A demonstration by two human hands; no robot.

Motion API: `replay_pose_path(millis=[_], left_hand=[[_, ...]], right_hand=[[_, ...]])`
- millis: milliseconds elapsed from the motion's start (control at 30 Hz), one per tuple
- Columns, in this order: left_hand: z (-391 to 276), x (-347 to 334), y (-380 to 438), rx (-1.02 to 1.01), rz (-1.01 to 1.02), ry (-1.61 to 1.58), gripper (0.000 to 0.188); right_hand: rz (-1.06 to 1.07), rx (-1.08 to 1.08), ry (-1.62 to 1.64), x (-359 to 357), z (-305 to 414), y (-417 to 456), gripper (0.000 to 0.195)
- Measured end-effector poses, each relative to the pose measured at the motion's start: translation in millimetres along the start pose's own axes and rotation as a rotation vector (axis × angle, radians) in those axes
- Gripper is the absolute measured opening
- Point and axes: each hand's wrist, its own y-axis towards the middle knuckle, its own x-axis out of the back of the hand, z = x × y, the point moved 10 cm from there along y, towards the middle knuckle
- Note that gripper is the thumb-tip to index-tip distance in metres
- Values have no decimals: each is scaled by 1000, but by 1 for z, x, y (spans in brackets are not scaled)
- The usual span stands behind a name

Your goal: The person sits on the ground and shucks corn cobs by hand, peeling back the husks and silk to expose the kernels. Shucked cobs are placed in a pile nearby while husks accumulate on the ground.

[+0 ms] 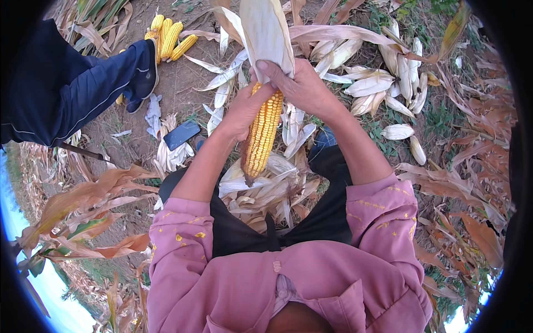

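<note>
A yellow corn cob (264, 131) hangs tip-down between my hands, its kernels bare along most of the length. Pale dry husk (268, 35) is still attached at its upper end and stands up away from me. My left hand (241, 110) wraps the upper part of the cob from the left side. My right hand (304, 89) grips the base of the husk, its thumb pressed on the leaf. Below the cob, a heap of loose husks (266, 204) lies between my legs.
Several husked cobs (168, 37) lie at the upper left, by another person's shoe (143, 68). A smartphone (182, 135) rests on husks left of my hands. Several ears in husk (370, 85) are scattered at the right. Dry corn stalks (466, 166) border the right; drooping leaves (87, 212) fill the left.
</note>
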Motion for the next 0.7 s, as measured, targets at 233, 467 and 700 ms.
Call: replay_pose_path(millis=[233, 467, 700], left_hand=[[-2, -15, -2, 16, 92, -122, 36], [-11, -23, -6, -72, 167, -173, 40], [-11, -19, -9, -116, 132, -287, 40]], right_hand=[[-130, -50, 112, 2, 6, 5, 48], [-239, -248, 507, -3, -13, 4, 34], [-355, -244, 722, -8, -9, 3, 31]])
